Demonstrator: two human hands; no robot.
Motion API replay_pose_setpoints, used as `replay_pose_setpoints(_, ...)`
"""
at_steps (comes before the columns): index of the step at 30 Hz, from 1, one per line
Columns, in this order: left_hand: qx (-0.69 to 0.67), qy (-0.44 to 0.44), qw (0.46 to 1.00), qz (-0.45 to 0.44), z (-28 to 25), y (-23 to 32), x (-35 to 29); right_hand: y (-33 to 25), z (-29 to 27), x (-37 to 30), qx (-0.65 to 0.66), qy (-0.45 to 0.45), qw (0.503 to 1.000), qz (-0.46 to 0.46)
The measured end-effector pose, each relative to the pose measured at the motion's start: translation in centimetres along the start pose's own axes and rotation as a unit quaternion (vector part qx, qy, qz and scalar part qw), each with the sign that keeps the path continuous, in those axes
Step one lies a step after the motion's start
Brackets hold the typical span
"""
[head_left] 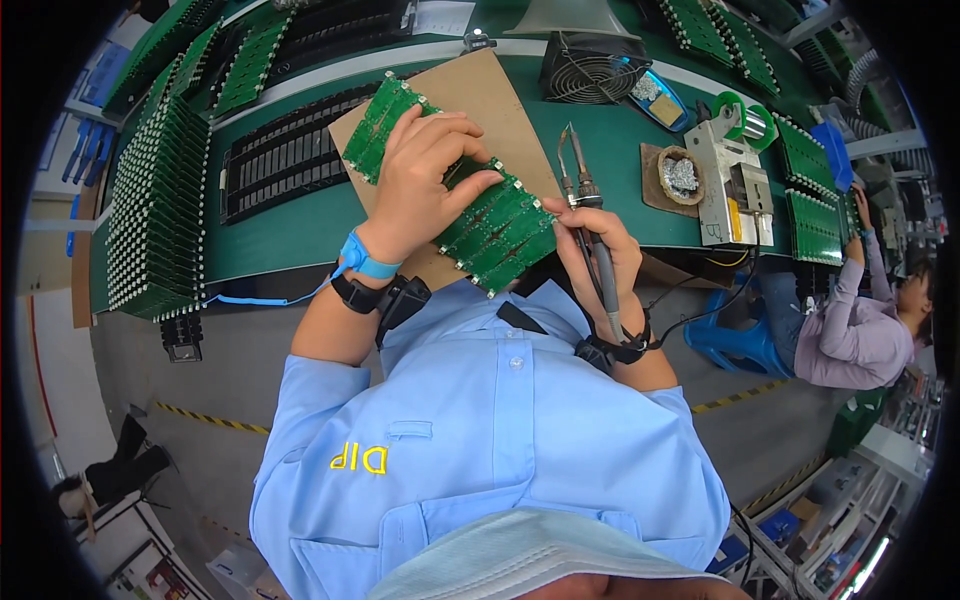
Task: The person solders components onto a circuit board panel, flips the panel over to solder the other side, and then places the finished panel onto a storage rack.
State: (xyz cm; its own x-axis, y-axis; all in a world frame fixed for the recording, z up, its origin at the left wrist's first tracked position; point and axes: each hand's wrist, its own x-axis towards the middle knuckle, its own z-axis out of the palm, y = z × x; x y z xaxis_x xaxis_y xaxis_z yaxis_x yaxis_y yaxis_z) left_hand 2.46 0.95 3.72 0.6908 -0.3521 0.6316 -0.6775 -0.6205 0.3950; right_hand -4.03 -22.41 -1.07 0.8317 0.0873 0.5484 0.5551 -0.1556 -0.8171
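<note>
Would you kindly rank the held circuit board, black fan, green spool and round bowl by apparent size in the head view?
Circuit board
Black fan
Green spool and round bowl: too alike to rank

At the tabletop's [255, 250] left edge stands the board stack [155, 215]; right of it, the rack [285, 160]; then the cardboard [480, 95], under the panel [500, 235]. Farther right, the bowl [684, 201] stands left of the feeder [722, 180].
</note>
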Motion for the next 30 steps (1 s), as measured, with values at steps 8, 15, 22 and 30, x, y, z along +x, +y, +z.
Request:
replay_pose_setpoints(8, -0.003, 0.059, 0.998, 0.018, -0.1, 1.0, -1.3, -1.4, -0.8, 0.6, -0.065, -0.060, 0.991, -0.097)
replay_pose_setpoints(15, -0.003, 0.141, 0.990, -0.013, -1.2, 1.5, -5.0, -1.8, -1.3, -0.4, 0.195, -0.047, 0.979, -0.040)
replay_pose_setpoints(22, -0.017, 0.151, 0.988, -0.014, -1.9, 1.6, -7.2, -2.3, -0.5, -1.7, 0.143, 0.048, 0.988, 0.041)
replay_pose_setpoints(30, -0.030, 0.194, 0.979, 0.050, -2.1, 0.9, -6.1, -1.8, -0.7, -2.0, 0.222, 0.057, 0.973, 0.013)
